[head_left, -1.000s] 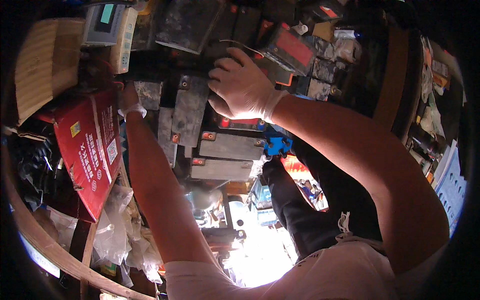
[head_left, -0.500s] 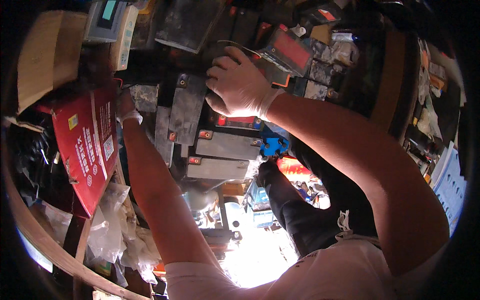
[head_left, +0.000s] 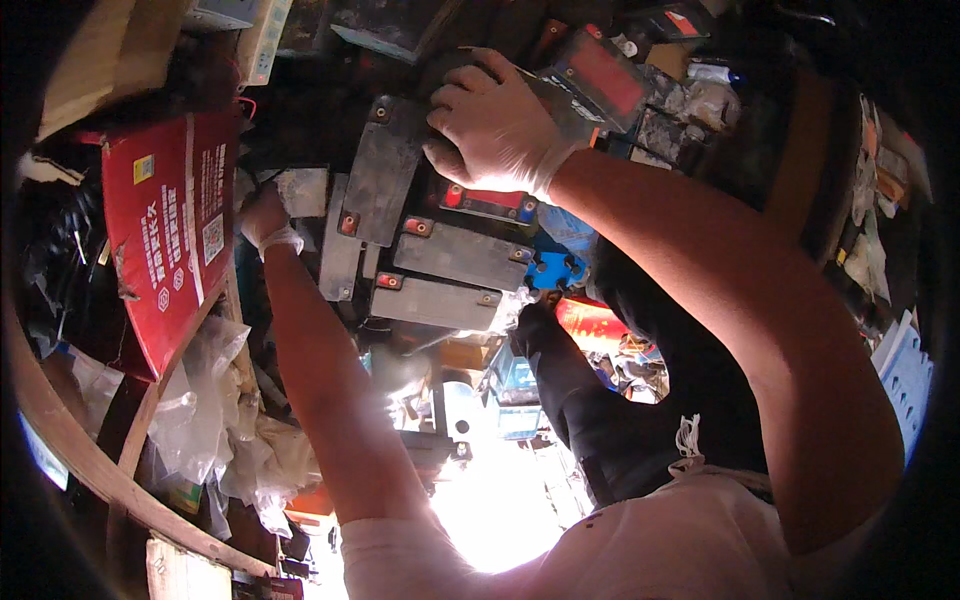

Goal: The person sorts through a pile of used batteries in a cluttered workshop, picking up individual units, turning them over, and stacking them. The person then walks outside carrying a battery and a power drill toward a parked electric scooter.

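My right hand (head_left: 498, 128), in a thin whitish glove, is raised above several dusty batteries, its fingers curled. Whatever is in its grip is hidden from view. Near its fingertips stands a grey battery (head_left: 382, 165) with red-marked terminals; below the hand lies a red-topped battery (head_left: 490, 203). Behind the knuckles, to the right, sits another red-topped battery (head_left: 605, 80). My left hand (head_left: 265, 218), gloved too, is in shadow between a red printed carton (head_left: 165, 240) and a small light-grey block (head_left: 302, 190). Its fingers are too dark to make out.
Two more grey batteries (head_left: 465, 252) lie side by side below, near a blue part (head_left: 555, 268). A meter box (head_left: 222, 12) and a beige power strip (head_left: 265, 40) are at upper left. Plastic bags (head_left: 205, 400) hang by a curved wooden rim (head_left: 95, 480).
The view has shifted, so the batteries and carton sit higher in the picture. My right hand has risen a little with its fingers still curled; my left stays beside the carton.
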The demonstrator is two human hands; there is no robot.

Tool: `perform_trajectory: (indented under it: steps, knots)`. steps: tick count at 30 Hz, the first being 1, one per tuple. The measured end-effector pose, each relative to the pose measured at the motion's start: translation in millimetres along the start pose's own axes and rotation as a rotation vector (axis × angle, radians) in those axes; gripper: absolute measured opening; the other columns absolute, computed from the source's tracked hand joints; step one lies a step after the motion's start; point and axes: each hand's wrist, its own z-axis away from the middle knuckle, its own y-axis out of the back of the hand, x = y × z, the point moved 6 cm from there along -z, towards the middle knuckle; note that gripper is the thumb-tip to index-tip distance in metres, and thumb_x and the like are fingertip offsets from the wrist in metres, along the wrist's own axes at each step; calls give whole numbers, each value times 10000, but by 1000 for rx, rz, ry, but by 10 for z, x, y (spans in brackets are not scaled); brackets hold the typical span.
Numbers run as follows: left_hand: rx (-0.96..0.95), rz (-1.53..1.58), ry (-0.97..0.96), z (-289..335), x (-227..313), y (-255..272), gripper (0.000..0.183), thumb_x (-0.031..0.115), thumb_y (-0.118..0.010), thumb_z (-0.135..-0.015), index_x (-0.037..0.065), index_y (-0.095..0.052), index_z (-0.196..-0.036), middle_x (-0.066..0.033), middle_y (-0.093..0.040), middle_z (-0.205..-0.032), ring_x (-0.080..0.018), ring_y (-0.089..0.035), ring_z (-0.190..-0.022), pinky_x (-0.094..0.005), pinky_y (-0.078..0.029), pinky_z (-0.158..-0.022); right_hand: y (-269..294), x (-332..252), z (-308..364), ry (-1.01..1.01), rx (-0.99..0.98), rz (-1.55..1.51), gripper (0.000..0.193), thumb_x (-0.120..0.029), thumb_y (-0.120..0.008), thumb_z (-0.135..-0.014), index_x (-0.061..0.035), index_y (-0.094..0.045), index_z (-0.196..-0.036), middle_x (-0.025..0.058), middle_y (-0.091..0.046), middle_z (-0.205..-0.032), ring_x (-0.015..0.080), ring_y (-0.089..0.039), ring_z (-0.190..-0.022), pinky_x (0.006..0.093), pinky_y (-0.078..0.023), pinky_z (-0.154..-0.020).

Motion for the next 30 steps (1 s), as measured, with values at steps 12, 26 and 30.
perform_trajectory:
  steps: [12, 26, 30]
  knots:
    - [-38, -75, 21, 319, 193, 471, 332, 332, -634, -951, 63, -754, -1103, -212, -747, -1141, -413, -707, -1044, -476, -560, -874, -26, 0, -2, -10, -66, 30, 331, -420, -653, -914, -119, -791, -923, 25, -707, -1019, 232, -593, -1150, 489, -333, -1177]
    - [-84, 284, 90, 602, 306, 942, 569, 455, -730, -881, -45, -724, -1152, -269, -725, -1187, -417, -679, -1144, -467, -527, -965, -68, -8, 18, 26, 17, 31, 385, -467, -611, -939, -132, -799, -904, 47, -699, -969, 261, -598, -1114, 524, -329, -1157]
    - [-161, 230, 129, 542, 265, 937, 630, 505, -732, -894, -53, -712, -1186, -264, -714, -1237, -426, -658, -1189, -463, -524, -984, -63, 12, 22, -20, -65, 52, 335, -418, -652, -921, -112, -790, -937, 25, -713, -1020, 246, -600, -1137, 494, -335, -1181]
